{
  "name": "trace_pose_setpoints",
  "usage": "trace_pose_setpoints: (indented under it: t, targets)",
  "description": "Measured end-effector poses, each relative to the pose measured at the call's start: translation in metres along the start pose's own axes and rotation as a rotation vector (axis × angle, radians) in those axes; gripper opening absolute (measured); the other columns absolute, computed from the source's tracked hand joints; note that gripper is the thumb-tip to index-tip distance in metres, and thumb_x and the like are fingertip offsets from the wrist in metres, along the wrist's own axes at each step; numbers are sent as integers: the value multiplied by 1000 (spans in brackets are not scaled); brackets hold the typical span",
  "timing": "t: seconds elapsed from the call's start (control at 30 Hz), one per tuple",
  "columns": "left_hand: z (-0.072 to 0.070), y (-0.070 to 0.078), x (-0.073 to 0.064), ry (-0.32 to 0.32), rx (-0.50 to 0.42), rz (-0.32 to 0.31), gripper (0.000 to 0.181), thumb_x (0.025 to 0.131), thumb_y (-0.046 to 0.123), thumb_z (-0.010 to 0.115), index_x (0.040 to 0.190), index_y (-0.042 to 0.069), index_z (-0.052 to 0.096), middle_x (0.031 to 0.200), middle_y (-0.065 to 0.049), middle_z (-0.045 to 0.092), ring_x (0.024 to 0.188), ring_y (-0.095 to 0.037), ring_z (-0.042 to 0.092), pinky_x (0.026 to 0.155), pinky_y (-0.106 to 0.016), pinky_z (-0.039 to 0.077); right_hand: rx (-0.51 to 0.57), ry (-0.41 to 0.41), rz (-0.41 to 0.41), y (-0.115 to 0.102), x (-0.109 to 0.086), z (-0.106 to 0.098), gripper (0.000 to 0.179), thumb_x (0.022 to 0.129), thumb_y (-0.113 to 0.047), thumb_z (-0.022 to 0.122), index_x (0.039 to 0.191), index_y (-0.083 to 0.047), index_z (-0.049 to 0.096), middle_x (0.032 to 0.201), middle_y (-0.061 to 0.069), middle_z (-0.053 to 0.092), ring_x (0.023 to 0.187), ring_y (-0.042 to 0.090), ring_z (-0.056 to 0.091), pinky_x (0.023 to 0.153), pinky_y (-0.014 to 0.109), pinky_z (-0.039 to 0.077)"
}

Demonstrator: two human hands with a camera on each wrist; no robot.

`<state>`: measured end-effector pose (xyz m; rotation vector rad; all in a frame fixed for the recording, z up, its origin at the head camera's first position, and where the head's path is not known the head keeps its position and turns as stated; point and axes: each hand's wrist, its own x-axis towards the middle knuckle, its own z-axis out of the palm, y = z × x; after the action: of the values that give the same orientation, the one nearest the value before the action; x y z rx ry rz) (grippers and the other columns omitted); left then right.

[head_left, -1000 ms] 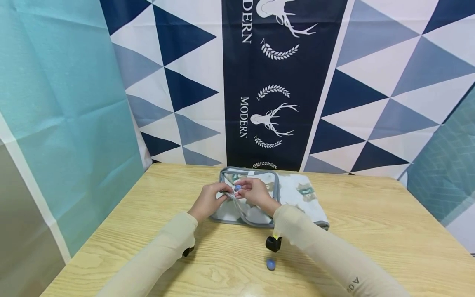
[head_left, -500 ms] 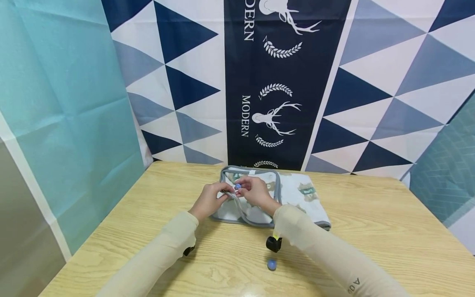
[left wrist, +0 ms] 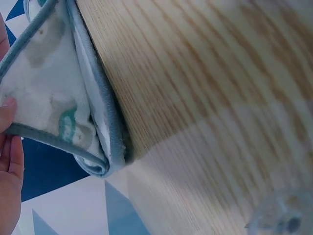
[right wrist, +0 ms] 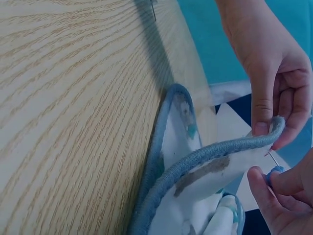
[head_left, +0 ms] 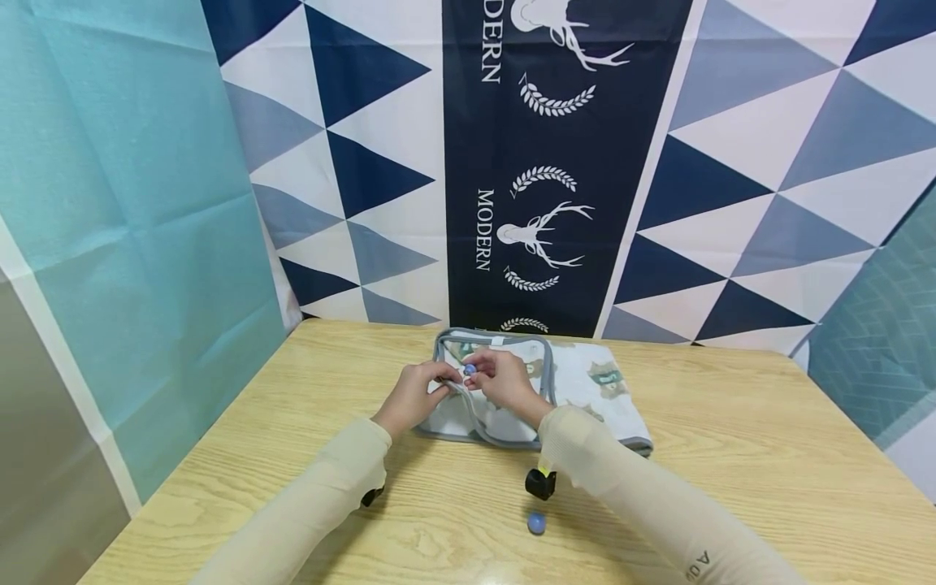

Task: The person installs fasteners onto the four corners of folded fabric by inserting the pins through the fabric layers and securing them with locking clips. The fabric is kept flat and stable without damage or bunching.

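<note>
On the table lies a folded white cloth with grey-blue edging and a bear print. My left hand pinches the edging at its left, lifting a flap; in the right wrist view the thumb presses on the edging. My right hand pinches a small blue-headed pin between thumb and finger. The pin's thin metal shaft points toward the lifted cloth edge, close by the left fingertips. In the left wrist view my left fingers hold the flap's edge, and the pin is out of sight.
A small blue oval thing lies on the wooden table in front of the cloth. Under the right wrist hangs a black wrist camera. Behind the table hangs a patterned curtain, with a teal sheet at left.
Both hands stay at the cloth's edge with nearly the same hold. The head view shifts slightly; little else differs.
</note>
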<state>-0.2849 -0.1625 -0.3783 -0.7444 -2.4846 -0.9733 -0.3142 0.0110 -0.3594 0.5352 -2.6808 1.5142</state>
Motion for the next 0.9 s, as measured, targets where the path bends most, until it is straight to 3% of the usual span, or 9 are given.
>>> trace_pose_setpoints:
  t: [0.47, 0.9]
  targets:
    - [-1, 3, -1, -15, -16, -25, 12, 85, 3, 69, 95, 8, 71, 94, -7, 73, 90, -20, 68, 80, -42, 57, -3, -11, 3, -1, -1, -1, 25, 85, 10, 59, 106, 1, 69, 87, 16, 74, 75, 18, 73, 49, 15, 43]
    - [0, 2, -1, -28, -26, -28, 12, 85, 4, 69, 95, 10, 71, 95, -6, 73, 90, -19, 68, 79, -42, 57, -61, 2, -51, -1, -2, 0, 23, 83, 8, 64, 103, 0, 71, 88, 15, 75, 79, 22, 74, 60, 17, 52]
